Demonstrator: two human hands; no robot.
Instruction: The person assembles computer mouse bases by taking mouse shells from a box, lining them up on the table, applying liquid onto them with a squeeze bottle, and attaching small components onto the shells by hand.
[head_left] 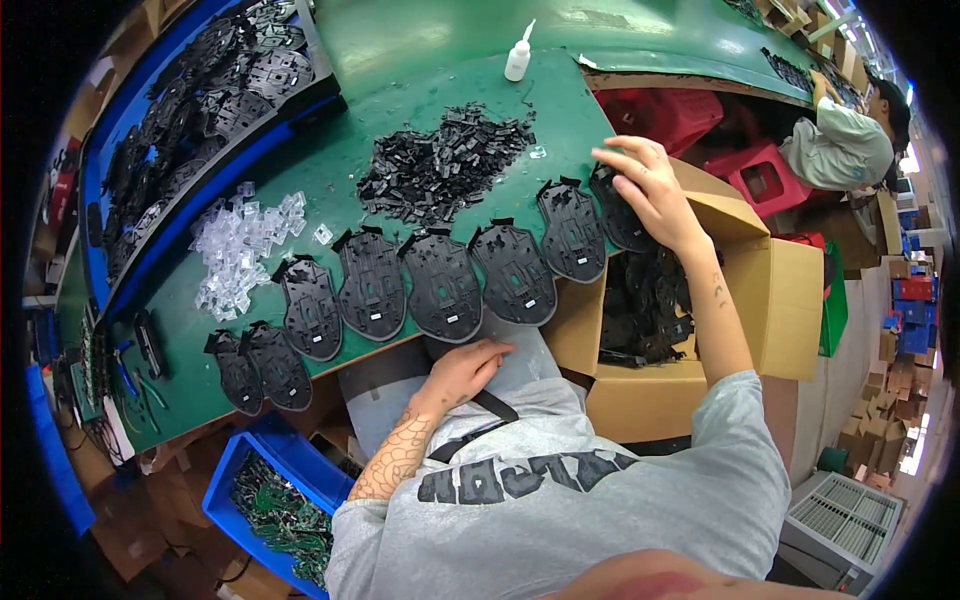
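Several black plastic shells, shaped like computer-mouse bases, stand in a curved row along the near edge of the green table; one wide shell (pixel 513 272) is near the row's middle. My right hand (pixel 650 190) reaches over the rightmost shell (pixel 620 222), fingers spread and thumb apart. The hand partly covers that shell, so I cannot tell whether they touch. Low on my lap rests my left hand (pixel 465 374), holding nothing, with its fingers loosely stretched to the right. Beyond the row lies a heap of small black plastic parts (pixel 440 165), and left of it a pile of clear plastic pieces (pixel 240 250).
An open cardboard box (pixel 795 310) with black parts stands at my right. A blue bin (pixel 225 470) of green-and-silver parts sits below left. A blue-lined tray (pixel 330 75) holds more shells. A white squeeze bottle (pixel 518 58) and pliers (pixel 127 370) lie farther out. A co-worker (pixel 845 145) sits far right.
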